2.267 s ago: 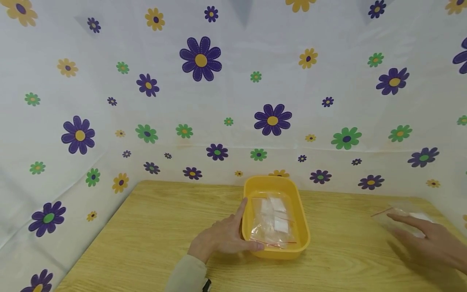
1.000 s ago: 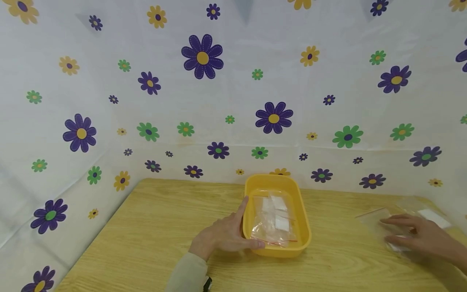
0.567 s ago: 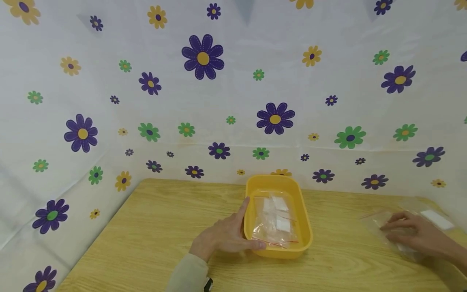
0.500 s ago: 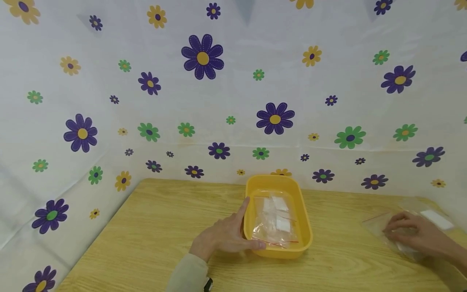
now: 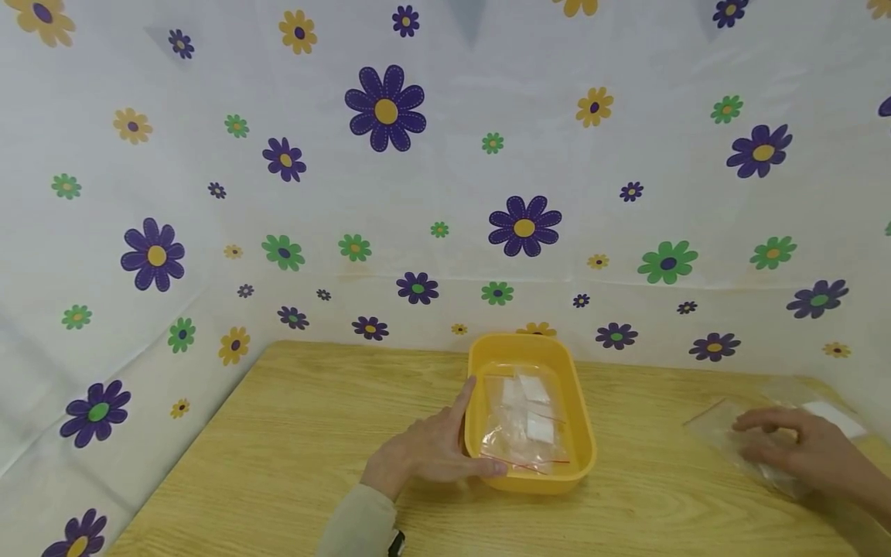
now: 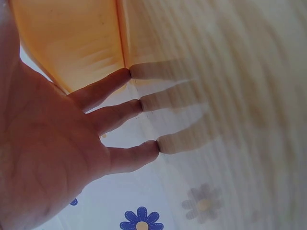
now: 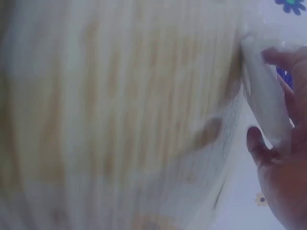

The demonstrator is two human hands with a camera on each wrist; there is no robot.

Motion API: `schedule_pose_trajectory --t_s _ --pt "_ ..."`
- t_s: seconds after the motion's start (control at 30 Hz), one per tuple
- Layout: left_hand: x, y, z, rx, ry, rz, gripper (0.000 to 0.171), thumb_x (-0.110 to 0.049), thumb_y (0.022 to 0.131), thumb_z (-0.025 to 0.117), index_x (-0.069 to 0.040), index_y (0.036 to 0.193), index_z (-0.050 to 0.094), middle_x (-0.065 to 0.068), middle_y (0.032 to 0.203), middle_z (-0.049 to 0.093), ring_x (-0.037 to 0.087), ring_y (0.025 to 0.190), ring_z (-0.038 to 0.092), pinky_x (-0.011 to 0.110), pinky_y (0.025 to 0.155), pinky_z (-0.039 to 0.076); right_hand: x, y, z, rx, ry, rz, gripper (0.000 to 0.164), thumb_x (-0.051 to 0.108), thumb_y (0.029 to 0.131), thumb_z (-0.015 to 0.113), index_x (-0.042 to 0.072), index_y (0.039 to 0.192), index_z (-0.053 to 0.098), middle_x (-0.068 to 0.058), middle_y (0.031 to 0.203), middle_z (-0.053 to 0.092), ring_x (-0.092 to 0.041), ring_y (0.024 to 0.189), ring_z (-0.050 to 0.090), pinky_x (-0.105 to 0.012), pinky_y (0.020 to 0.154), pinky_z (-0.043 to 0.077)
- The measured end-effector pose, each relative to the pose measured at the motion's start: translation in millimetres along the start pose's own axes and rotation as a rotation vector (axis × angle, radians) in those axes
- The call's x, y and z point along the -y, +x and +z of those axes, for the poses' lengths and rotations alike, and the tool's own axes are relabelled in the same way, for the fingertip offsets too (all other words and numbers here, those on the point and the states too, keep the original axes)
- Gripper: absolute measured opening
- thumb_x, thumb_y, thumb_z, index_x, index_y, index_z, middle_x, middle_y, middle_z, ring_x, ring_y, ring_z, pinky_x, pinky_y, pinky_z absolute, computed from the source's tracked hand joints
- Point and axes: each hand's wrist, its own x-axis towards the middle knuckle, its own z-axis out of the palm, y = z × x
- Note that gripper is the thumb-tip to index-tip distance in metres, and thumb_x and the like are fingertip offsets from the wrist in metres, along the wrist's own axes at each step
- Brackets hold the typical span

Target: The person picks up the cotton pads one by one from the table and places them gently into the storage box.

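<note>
My left hand (image 5: pixel 425 449) rests at the near left corner of a yellow plastic bin (image 5: pixel 583 441). Its thumb lies across the front rim and its other fingers spread along the left side; the left wrist view shows straight fingers (image 6: pixel 127 155) with tips on the table. Inside the bin lie several clear zip bags (image 5: pixel 504 437) with red seal lines and white pieces in them. At the right, my right hand (image 5: pixel 810 452) is over another clear zip bag (image 5: pixel 717 429), fingers bent and touching it. In the right wrist view the thumb (image 7: pixel 256 139) stands apart from that bag.
Beyond the right hand another clear bag with a white piece (image 5: pixel 835 418) lies near the table's right edge. The wood-grain table (image 5: pixel 313 433) backs onto a white flowered cloth (image 5: pixel 445 178), which also hangs at the sides.
My right hand has drawn a zip bag leftward from the bag at the far right, then shifted slightly over it; its fingers now look more spread. The left hand and bin have barely moved.
</note>
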Motion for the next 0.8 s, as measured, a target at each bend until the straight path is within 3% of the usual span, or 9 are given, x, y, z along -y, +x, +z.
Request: schedule_pose_trajectory --t_s 0.07,0.13,0.23,0.33,0.43,0.5,0.67,0.8 --pt "-0.1 -0.2 0.1 -0.002 -0.002 0.000 0.129 -0.078 0.076 0.072 -0.034 0.164 -0.011 0.008 0.168 0.033 0.036 0.137 0.055 0.058 0.114 0.045 -1.9 0.1 2.5 -0.017 0.004 -0.040 0.021 0.031 0.087 0.083 0.021 0.105 0.079 0.036 0.109 0.059 0.023 0.092 0.042 -0.028 0.073 0.050" --pt "-0.1 -0.3 -0.1 -0.003 -0.004 0.003 0.129 -0.078 0.076 0.072 -0.034 0.164 -0.011 0.008 0.168 0.033 0.035 0.136 0.055 0.058 0.114 0.045 -3.4 0.1 5.1 -0.017 0.004 -0.074 0.020 0.029 0.085 0.084 0.024 0.104 0.080 0.042 0.108 0.055 0.028 0.095 0.037 -0.023 0.073 0.047" --pt "0.7 -0.2 -0.3 -0.006 -0.009 0.009 0.129 -0.078 0.076 0.072 -0.034 0.165 -0.011 0.008 0.167 0.034 0.035 0.133 0.057 0.057 0.114 0.045 -6.2 0.7 8.0 -0.005 -0.012 -0.118 0.022 0.028 0.084 0.084 0.029 0.105 0.081 0.045 0.114 0.052 0.033 0.102 0.028 -0.023 0.079 0.048" --pt "2.1 -0.5 -0.7 -0.010 -0.006 0.012 0.130 -0.078 0.075 0.072 -0.033 0.165 -0.011 0.009 0.167 0.036 0.034 0.130 0.059 0.057 0.113 0.045 -9.0 1.1 11.0 0.013 0.049 -0.199 0.021 0.018 0.083 0.084 0.027 0.101 0.080 0.046 0.118 0.049 0.032 0.106 0.029 -0.020 0.080 0.047" --pt "3.0 -0.7 -0.9 -0.012 -0.007 0.013 0.130 -0.078 0.075 0.072 -0.033 0.165 -0.011 0.009 0.167 0.036 0.034 0.132 0.059 0.057 0.113 0.045 -11.0 1.4 14.0 -0.003 0.124 -0.292 0.026 0.004 0.079 0.084 0.026 0.092 0.079 0.043 0.121 0.051 0.029 0.109 0.035 -0.008 0.074 0.040" --pt "3.1 -0.5 -0.8 -0.011 -0.006 0.016 0.131 -0.078 0.075 0.072 -0.032 0.165 -0.011 0.009 0.167 0.035 0.035 0.133 0.058 0.058 0.114 0.045 -11.3 1.0 15.2 -0.013 0.133 -0.298 0.027 0.003 0.077 0.085 0.025 0.091 0.078 0.044 0.121 0.051 0.029 0.109 0.036 -0.006 0.074 0.038" --pt "2.4 0.1 0.0 -0.008 -0.015 0.016 0.130 -0.078 0.075 0.072 -0.034 0.164 -0.011 0.008 0.168 0.034 0.036 0.135 0.056 0.059 0.114 0.044 -11.6 -0.1 14.9 -0.034 -0.008 -0.253 0.031 0.018 0.076 0.089 0.027 0.105 0.079 0.043 0.119 0.050 0.031 0.107 0.029 -0.009 0.074 0.037" --pt "2.2 0.0 1.0 -0.004 -0.021 0.003 0.129 -0.079 0.075 0.072 -0.036 0.164 -0.011 0.009 0.168 0.033 0.036 0.134 0.057 0.059 0.114 0.044 -13.2 0.6 15.1 -0.049 -0.012 -0.276 0.028 0.016 0.076 0.089 0.030 0.099 0.080 0.041 0.119 0.051 0.029 0.107 0.031 -0.012 0.073 0.041"
